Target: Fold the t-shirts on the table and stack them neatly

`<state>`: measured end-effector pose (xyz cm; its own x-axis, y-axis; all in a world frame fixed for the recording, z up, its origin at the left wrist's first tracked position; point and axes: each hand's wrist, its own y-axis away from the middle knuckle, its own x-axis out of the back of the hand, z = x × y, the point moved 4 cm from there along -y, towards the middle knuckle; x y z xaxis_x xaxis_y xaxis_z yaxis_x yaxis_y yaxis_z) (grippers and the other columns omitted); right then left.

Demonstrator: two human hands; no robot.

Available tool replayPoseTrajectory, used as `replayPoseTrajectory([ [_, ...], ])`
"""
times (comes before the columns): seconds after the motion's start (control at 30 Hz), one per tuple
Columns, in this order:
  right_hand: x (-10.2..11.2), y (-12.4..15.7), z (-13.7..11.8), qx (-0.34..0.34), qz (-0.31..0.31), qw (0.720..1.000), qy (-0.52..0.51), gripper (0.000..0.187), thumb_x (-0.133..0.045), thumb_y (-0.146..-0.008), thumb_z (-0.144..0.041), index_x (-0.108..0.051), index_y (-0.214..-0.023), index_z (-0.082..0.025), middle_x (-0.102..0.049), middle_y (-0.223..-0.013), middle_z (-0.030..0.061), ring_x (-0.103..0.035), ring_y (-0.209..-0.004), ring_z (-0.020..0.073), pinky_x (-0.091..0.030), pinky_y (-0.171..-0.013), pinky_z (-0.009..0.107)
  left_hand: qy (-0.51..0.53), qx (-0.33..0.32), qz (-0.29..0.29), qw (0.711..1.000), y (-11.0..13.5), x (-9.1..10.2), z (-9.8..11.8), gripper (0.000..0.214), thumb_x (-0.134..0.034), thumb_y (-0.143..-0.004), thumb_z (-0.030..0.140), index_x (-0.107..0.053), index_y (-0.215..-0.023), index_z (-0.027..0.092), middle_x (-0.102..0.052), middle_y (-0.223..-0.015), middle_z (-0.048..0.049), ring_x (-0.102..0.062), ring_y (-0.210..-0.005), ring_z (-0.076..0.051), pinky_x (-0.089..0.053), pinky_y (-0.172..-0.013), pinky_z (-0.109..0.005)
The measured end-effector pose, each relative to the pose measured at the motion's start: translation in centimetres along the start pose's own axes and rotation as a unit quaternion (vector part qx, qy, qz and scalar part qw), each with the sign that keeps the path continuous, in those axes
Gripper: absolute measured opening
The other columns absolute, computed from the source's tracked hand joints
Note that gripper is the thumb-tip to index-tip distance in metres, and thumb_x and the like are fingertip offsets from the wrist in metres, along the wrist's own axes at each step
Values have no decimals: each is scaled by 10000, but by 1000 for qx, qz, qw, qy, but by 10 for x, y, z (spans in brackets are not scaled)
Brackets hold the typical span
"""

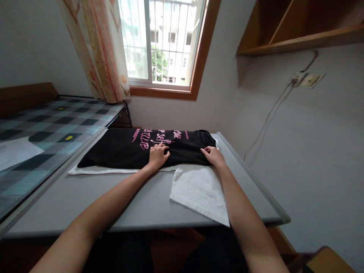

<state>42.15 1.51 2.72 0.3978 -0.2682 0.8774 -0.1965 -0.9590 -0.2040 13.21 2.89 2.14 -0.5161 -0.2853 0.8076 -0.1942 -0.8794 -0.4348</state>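
A black T-shirt [119,149] with pink lettering lies folded lengthwise across the far part of a grey table [133,204]. It rests on a white garment [93,170] whose edge shows beneath it. My left hand [158,154] presses on the shirt's near edge at the middle, fingers curled and pinching the fabric. Further right, my right hand [214,155] grips the same near edge with bent fingers. A folded white cloth [199,191] lies on the table just under my right forearm.
A bed with a checked cover [48,129] adjoins the table on the left. A window [162,41] with a curtain [99,45] is behind. The wall on the right carries a wooden shelf [298,26], a socket [307,79] and a hanging cable.
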Motion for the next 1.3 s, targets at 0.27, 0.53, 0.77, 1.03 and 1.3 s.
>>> replayPoseTrajectory([
  [0.27, 8, 9, -21, 37, 86, 995, 34, 200, -518, -911, -327, -677, -985, -231, -687, -1033, 89, -620, -941, 238, -442, -788, 322, 42, -67, -21, 997, 0, -1, 7, 374, -581, -870, 361, -628, -1215, 225, -605, -1270, -78, -515, -1173, -269, -336, -990, -411],
  [0.53, 5, 9, -9, -59, 40, 997, 29, 267, -528, -884, -447, -694, -868, -239, -699, -957, 89, -628, -899, 254, -449, -718, 331, -8, 14, -8, 1000, 2, -2, 0, 374, -600, -838, 385, -673, -1152, 196, -636, -1180, -125, -526, -1114, -324, -324, -969, -471],
  [0.77, 5, 8, -11, 8, 31, 999, 15, 286, -546, -863, -339, -680, -1094, -235, -704, -961, 84, -636, -913, 257, -478, -789, 351, -1, -23, -7, 1000, 3, -2, 3, 402, -566, -857, 345, -625, -1228, 201, -603, -1244, -122, -501, -1158, -315, -311, -995, -472],
  [1.03, -14, 0, -12, 130, -17, 991, -26, 560, -400, -774, 11, -687, -1201, -212, -610, -1181, 92, -580, -1073, 191, -419, -989, 276, 38, -137, 52, 988, 9, 12, 18, 547, -505, -881, 237, -427, -1422, 220, -438, -1473, -82, -424, -1300, -237, -275, -1067, -384],
  [1.3, -21, 0, -10, 99, -41, 993, 40, 476, -415, -841, -58, -724, -1149, -247, -610, -1272, 57, -529, -1131, 233, -378, -1032, 346, -25, -45, -31, 998, 2, -8, 3, 314, -562, -836, 304, -680, -1125, 265, -637, -1209, -76, -518, -1150, -287, -336, -963, -478],
])
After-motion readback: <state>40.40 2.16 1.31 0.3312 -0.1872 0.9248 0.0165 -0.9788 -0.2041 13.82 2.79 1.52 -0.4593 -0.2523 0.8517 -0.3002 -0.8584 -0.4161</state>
